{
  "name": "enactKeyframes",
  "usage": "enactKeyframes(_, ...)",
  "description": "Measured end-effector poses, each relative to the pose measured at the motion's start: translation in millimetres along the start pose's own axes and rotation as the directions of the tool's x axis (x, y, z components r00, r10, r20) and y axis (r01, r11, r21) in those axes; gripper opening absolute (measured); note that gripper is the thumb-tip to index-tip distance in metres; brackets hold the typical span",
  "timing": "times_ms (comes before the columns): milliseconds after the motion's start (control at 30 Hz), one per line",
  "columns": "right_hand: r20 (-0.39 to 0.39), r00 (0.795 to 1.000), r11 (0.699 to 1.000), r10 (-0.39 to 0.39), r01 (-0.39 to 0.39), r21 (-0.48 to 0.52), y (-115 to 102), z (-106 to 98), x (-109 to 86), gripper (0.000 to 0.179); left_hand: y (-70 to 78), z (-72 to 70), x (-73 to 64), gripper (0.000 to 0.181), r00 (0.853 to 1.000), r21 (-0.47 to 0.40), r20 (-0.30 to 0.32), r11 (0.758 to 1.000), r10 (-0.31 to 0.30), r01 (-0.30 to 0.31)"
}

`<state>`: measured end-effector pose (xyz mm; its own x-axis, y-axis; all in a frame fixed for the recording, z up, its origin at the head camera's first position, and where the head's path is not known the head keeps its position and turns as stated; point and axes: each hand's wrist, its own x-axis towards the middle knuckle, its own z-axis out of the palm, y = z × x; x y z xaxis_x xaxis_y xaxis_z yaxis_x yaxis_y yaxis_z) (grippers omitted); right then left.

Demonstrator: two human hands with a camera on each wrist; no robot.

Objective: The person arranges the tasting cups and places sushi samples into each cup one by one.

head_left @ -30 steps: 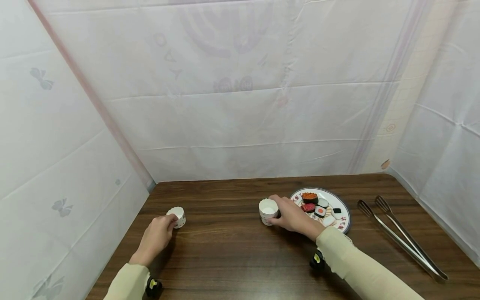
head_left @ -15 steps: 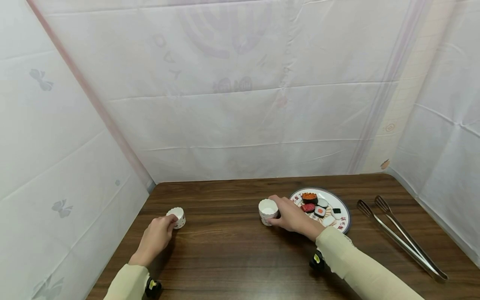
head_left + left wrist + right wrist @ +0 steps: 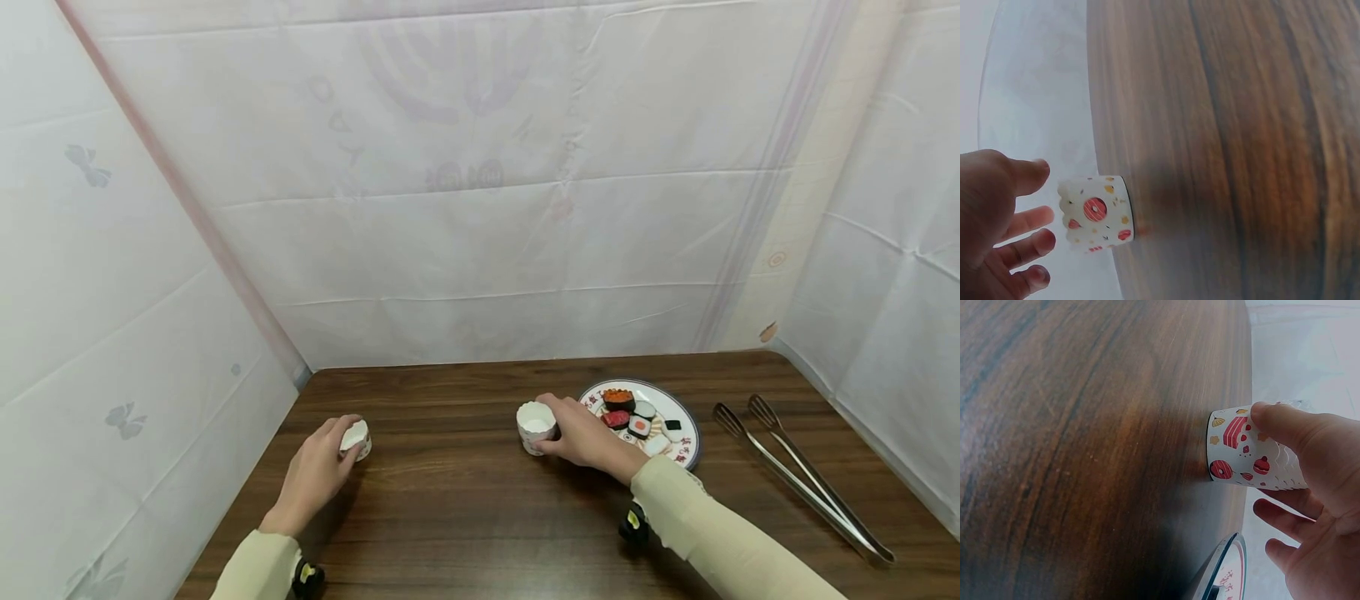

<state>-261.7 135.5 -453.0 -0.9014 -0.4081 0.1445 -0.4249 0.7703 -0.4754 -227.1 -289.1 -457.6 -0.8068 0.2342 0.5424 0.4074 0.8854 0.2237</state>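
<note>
A white paper baking cup [image 3: 356, 440] with a scalloped rim and red and gold prints stands upright on the left of the table. My left hand [image 3: 318, 467] is just behind it; in the left wrist view the thumb and fingers of that hand [image 3: 997, 219] are spread and apart from the cup [image 3: 1097, 212]. Right of centre, a second such baking cup [image 3: 536, 427] stands upright. My right hand [image 3: 588, 437] pinches it between thumb and index finger, as the right wrist view shows with the thumb on the cup's printed side [image 3: 1235, 447].
Beyond my right hand, a white plate [image 3: 675, 396] with a dark rim holds several sushi pieces [image 3: 640, 425]. Metal tongs [image 3: 817, 492] lie on the brown table [image 3: 450, 517] at the far right. White patterned cloth [image 3: 480, 275] hangs behind and at both sides.
My left hand has let go of the left cup's rim, its fingers now spread apart and slightly raised. The right hand and its cup have stayed in place.
</note>
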Motion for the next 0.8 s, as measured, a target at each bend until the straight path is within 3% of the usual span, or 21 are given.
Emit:
enactKeyframes(233, -0.004, 1.0, 1.0, -0.003, 0.003, 0.012, 0.4, -1.0, -1.3, 0.063, 14.5, 5.3, 9.1, 0.038, 0.999, 0.001, -0.033, 0.999, 0.04, -0.04)
enactKeyframes(433, -0.006, 1.0, 1.0, -0.007, 0.008, 0.012, 0.4, -0.3, -1.1, 0.063, 28.5, 12.3, 19.0, 0.036, 0.998, -0.006, -0.011, 0.998, 0.057, -0.057)
enactKeyframes(800, -0.001, 1.0, 1.0, 0.001, -0.001, 0.011, 1.3, -0.8, 0.4, 0.065, 57.1, 26.3, 40.9, 0.033, 0.986, -0.016, -0.054, 0.987, 0.16, -0.161)
